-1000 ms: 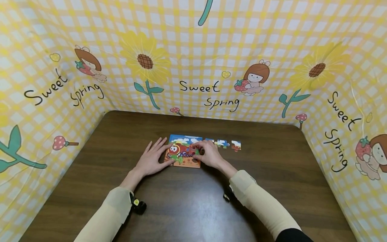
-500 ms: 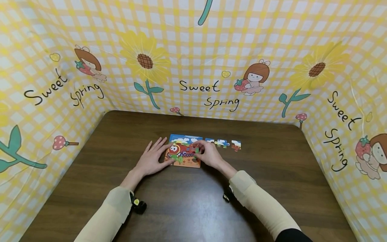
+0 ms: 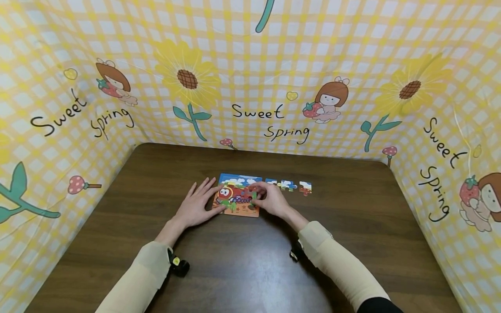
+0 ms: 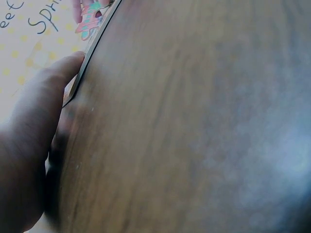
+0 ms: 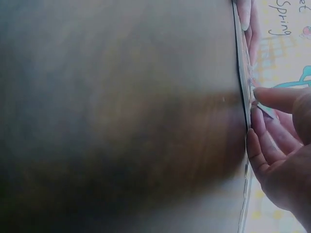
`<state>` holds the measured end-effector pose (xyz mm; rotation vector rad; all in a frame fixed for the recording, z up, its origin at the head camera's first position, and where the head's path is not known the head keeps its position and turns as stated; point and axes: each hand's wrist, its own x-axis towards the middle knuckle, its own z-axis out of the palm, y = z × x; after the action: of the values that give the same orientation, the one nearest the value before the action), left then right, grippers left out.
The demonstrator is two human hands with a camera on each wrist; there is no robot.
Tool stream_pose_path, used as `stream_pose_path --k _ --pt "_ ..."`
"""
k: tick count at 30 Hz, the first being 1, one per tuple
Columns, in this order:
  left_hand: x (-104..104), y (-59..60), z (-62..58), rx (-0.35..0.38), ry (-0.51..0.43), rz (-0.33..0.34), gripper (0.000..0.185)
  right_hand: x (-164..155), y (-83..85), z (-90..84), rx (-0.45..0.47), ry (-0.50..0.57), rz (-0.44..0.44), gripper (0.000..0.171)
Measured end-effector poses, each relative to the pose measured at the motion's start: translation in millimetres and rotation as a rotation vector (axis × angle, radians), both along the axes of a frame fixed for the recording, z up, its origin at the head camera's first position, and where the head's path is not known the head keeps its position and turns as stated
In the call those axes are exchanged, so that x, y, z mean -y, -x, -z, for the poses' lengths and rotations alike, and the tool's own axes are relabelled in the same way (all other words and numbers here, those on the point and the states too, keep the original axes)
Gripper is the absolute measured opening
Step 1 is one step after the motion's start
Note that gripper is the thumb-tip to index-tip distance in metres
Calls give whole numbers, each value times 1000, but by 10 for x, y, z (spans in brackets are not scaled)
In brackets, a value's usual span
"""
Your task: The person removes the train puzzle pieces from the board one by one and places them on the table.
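A colourful train puzzle board (image 3: pixel 237 196) lies flat on the brown table (image 3: pixel 242 261). My left hand (image 3: pixel 197 203) rests at the board's left edge with straight, spread fingers; in the left wrist view its thumb (image 4: pixel 51 99) touches the board's edge (image 4: pixel 88 58). My right hand (image 3: pixel 269 198) sits over the board's right side with curled fingers pinching a puzzle piece (image 3: pixel 253 194) against the board. The right wrist view shows those fingertips (image 5: pixel 274 97) on the thin piece (image 5: pixel 265 110) by the board's edge (image 5: pixel 242 82).
Three loose puzzle pieces (image 3: pixel 288 185) lie in a row just right of the board, the last one (image 3: pixel 305 188) farthest right. A yellow checked cloth wall (image 3: pixel 258 87) encloses the table at the back and on both sides.
The right hand has shifted the piece slightly down and left on the board's right side. The left hand and the board have stayed put.
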<state>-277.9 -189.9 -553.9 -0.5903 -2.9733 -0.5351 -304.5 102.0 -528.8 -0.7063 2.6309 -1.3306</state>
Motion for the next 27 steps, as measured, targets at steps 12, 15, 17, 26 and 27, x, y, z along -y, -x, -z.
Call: stream_pose_path --k 12,15,17,26,27 --pt "20 -4 12 -1 -2 2 79 31 7 33 31 81 -1 47" --pt "20 0 15 -1 -4 1 79 17 9 41 50 112 13 46" --pt "18 0 16 0 -6 0 79 -5 7 41 63 126 16 46" --pt "11 -2 11 -5 -8 8 78 -304 -57 -21 153 194 50 45" --pt "11 -1 10 -7 -10 8 78 -350 -70 -29 160 197 55 45"
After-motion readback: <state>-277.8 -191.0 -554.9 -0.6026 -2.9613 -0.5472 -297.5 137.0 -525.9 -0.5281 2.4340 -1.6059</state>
